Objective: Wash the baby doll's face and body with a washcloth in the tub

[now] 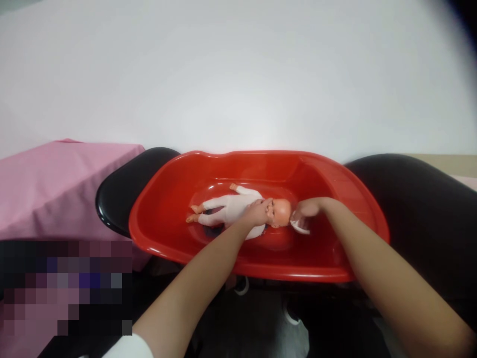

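A baby doll (227, 205) in a white suit lies on its back in a red plastic tub (167, 199), head to the right. My left hand (258, 211) rests on the doll's chest, by its chin. My right hand (307, 208) is just right of the doll's bald head and pinches a small white cloth (299, 226) against the tub's floor. Whether there is water in the tub I cannot tell.
The tub rests across two black rounded seats, one (122, 191) at the left and one (421, 209) at the right. A pink cloth (55, 184) covers a surface at the left. A plain white wall fills the background. The floor below is dark.
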### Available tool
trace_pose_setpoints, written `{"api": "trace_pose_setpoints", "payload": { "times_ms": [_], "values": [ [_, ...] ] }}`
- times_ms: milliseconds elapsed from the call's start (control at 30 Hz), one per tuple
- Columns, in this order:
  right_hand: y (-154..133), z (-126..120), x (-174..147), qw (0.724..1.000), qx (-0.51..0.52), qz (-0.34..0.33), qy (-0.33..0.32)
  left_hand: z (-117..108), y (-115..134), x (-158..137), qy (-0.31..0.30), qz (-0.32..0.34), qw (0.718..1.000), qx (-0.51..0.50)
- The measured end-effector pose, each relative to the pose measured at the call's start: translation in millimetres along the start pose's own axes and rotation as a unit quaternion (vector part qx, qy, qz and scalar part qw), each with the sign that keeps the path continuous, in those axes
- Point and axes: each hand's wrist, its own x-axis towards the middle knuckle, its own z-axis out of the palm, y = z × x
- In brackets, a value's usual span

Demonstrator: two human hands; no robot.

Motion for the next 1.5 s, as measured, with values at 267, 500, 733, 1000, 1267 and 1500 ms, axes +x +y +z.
{"api": "trace_pose_setpoints", "payload": {
  "times_ms": [267,500,733,1000,1267,1500],
  "values": [
    [-6,-6,-4,0.986,0.138,-0.082,-0.054,1,-1,3,0.013,-0.014,1.000,-0.001],
    [-21,-7,-15,0.956,0.233,-0.169,0.051,-2,-1,1,0.017,-0.008,1.000,-0.010],
    [-17,-11,-5,0.951,0.144,-0.173,0.211,-1,2,1,0.009,-0.014,1.000,-0.002],
    [-26,-2,10,0.945,-0.119,-0.107,0.286,-1,2,0,0.021,-0.009,1.000,0.014],
    [-41,6,15,0.954,-0.050,-0.174,0.240,-2,2,8,-0.016,-0.039,0.999,-0.003],
    [-29,0,29,0.953,-0.130,-0.104,0.255,-6,8,3,-0.006,-0.027,1.000,-0.011]
  ]
}}
